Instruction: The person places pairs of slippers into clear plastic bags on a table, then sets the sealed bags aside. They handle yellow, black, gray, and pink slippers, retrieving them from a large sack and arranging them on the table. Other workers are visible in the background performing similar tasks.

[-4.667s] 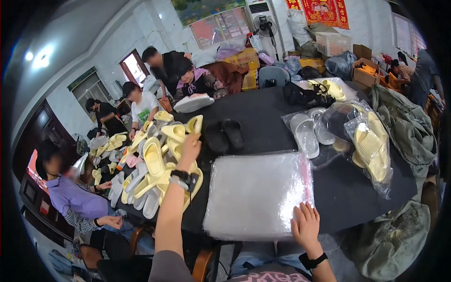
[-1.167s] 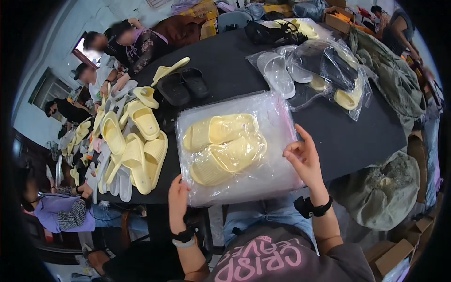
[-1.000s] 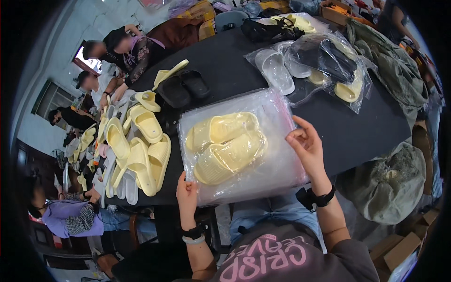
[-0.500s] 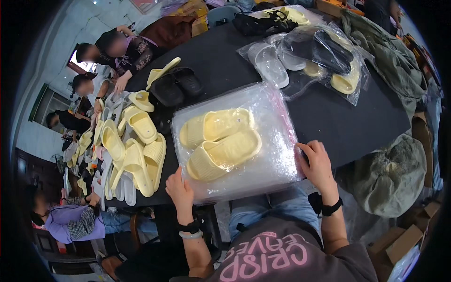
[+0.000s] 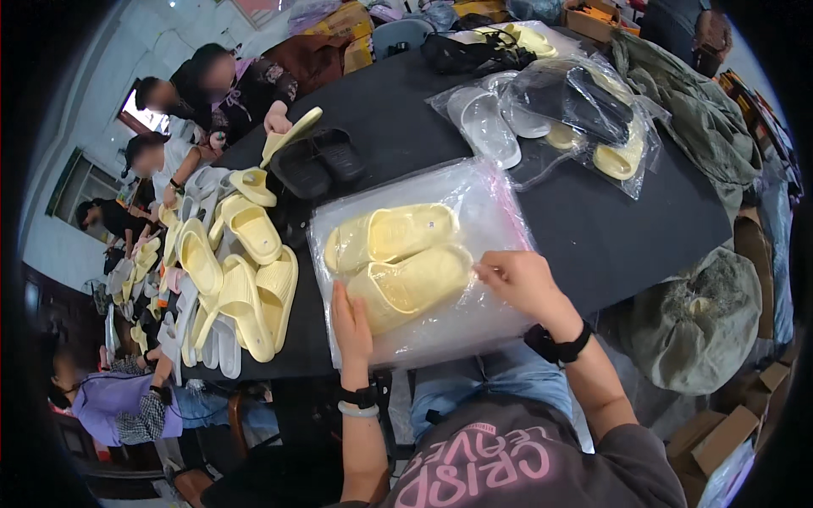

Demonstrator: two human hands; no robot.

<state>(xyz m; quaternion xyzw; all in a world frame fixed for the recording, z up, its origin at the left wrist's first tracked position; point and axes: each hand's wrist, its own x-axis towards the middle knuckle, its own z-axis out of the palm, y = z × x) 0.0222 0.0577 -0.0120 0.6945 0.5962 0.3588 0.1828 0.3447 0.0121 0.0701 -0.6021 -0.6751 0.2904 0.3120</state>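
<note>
A pair of pale yellow slippers (image 5: 415, 284) lies under shiny clear film, toes to the left, in front of me. Beneath it is a stack of clear plastic bags (image 5: 500, 212) with a pinkish strip along the right side. My left hand (image 5: 351, 326) is open, its fingers stretched out flat against the toe end of the nearer slipper. At that slipper's heel end, my right hand (image 5: 517, 284) is closed in a pinch; whether film is between its fingertips is too small to tell.
Loose yellow and grey slippers (image 5: 254, 305) are heaped at the left. A black pair (image 5: 318, 165) lies behind the bags. Bagged slippers (image 5: 584, 102) are at the back right, near a greenish sack (image 5: 699, 317). A co-worker's hand (image 5: 277, 118) touches a yellow slipper (image 5: 292, 135).
My right hand has moved left from the stack's right edge to the slipper's heel. My left hand has shifted inward onto the nearer slipper. A co-worker's hand has reached a yellow slipper at the back.
</note>
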